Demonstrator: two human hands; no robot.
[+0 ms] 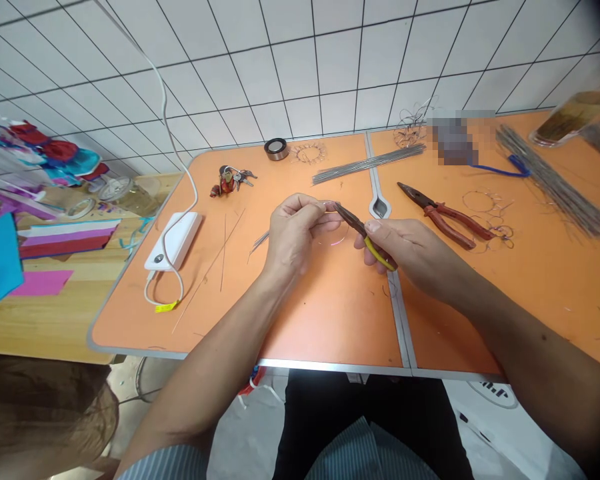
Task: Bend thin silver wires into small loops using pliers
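Note:
My right hand [405, 250] is wrapped round yellow-handled long-nose pliers [353, 219], their dark jaws pointing up and left. My left hand [295, 230] pinches a thin wire [341, 240] between thumb and fingers, right at the plier tips. Part of this wire curves below the jaws; the fingers hide the rest. Whether the jaws are fully closed on it is too small to tell. Beneath my left hand, the ends of a few thin wires [260, 241] stick out over the orange tabletop.
Red-handled pliers [445, 213] lie to the right near loose wire loops [480, 200]. Wire bundles [367, 165] lie behind. A tape roll [276, 149], keys [235, 177] and a white power bank [173, 241] with a cable are leftward. A container [573, 117] stands far right.

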